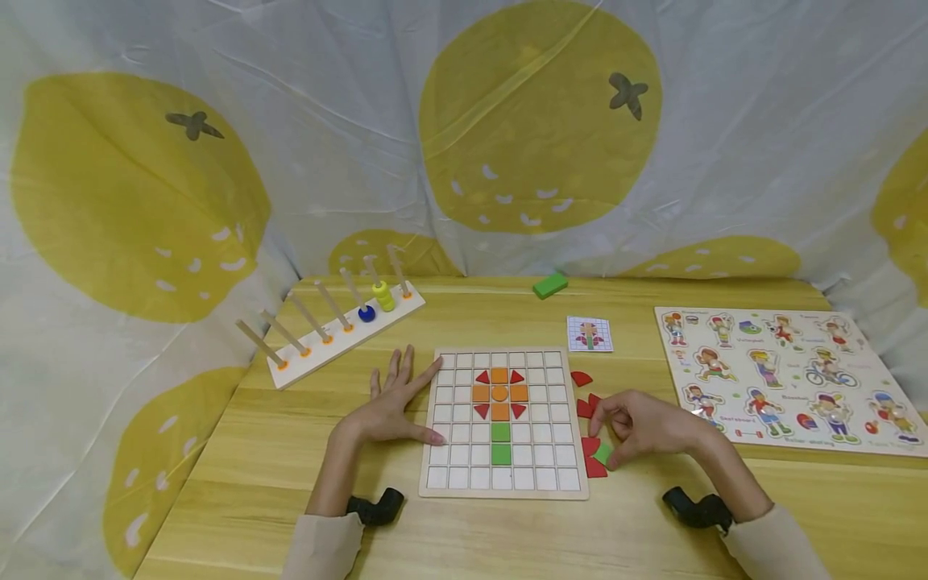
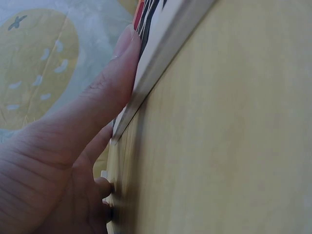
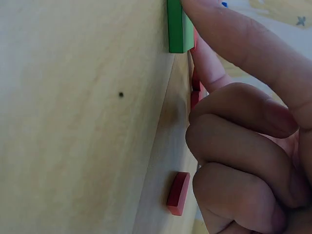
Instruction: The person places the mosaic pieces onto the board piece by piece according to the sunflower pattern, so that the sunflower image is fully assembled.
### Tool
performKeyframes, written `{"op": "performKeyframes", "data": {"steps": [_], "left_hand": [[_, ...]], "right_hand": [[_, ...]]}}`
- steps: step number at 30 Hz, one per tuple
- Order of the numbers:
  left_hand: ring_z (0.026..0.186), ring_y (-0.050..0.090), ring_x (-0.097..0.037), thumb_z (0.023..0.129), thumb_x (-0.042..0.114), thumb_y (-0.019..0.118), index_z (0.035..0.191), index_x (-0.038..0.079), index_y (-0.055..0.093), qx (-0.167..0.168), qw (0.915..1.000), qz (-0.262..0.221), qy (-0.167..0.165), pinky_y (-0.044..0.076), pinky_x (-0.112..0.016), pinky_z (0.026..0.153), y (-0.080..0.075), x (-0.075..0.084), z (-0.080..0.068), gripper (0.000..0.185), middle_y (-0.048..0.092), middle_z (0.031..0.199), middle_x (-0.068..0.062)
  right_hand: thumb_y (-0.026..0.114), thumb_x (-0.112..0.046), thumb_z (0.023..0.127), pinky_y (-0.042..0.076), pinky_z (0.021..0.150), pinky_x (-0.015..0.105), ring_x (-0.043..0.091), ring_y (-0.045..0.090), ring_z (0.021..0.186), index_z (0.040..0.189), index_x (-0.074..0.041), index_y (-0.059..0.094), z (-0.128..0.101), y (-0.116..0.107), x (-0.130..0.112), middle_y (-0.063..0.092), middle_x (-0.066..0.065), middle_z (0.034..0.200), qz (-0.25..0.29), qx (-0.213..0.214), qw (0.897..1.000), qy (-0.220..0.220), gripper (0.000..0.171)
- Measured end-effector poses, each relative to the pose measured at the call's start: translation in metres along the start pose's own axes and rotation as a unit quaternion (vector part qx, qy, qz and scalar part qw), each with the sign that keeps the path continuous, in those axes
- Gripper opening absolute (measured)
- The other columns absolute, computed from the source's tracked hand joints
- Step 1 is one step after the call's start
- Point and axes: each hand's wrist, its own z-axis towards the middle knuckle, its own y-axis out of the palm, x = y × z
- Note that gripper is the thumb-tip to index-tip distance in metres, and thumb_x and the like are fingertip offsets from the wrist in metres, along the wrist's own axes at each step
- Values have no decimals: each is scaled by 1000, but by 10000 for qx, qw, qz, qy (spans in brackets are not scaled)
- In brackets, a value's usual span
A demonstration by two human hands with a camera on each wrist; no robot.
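Observation:
A pale wooden grid board [image 1: 439, 483] lies on the table. An orange cross of blocks with a round orange piece [image 1: 499, 393] in its middle sits on it, red triangles around and two green squares [image 1: 501, 443] below. My left hand [image 1: 387, 411] is spread along the board's left edge; its thumb [image 2: 100, 90] rests on the rim. Beside the right edge, my right hand [image 1: 645, 425] pinches a green square block [image 1: 603, 457] between thumb and index finger, its other fingers curled into the palm. Red quarter-circle pieces [image 1: 596, 469] lie right by that block.
A small pattern card [image 1: 590, 333] lies behind the board, a green block [image 1: 550, 285] farther back. A pegged stacking rack [image 1: 346, 333] with blue and yellow beads stands at the back left. On the right lies a sports picture puzzle [image 1: 783, 379]. A lemon-print curtain [image 1: 348, 105] hangs behind.

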Motion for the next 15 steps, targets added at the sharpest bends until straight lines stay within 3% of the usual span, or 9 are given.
{"op": "performKeyframes", "data": {"steps": [4,11,15], "left_hand": [[145,-26,-41,66,58,81,156,33,10,9,10000,5,-4,-17,-69,110,0,0,0,117,-24,159,-17],[146,-26,-39,65,60,80,155,33,8,1,10000,13,-35,-18,-68,111,-1,0,-1,119,-24,160,-16],[146,-26,-39,65,61,80,156,33,8,-4,10000,39,-28,-18,-68,111,-1,0,0,119,-24,160,-16]], "right_hand": [[84,-14,71,34,50,20,5,33,52,98,-7,66,0,-1,0,37,-2,58,-10,114,9999,25,33],[82,-23,75,30,49,20,5,33,50,101,-12,68,0,-7,2,38,-4,56,-575,987,9931,266,31],[83,-21,74,32,49,20,5,33,50,100,-11,68,-1,-10,4,38,-4,57,-607,985,9927,333,31]]}}
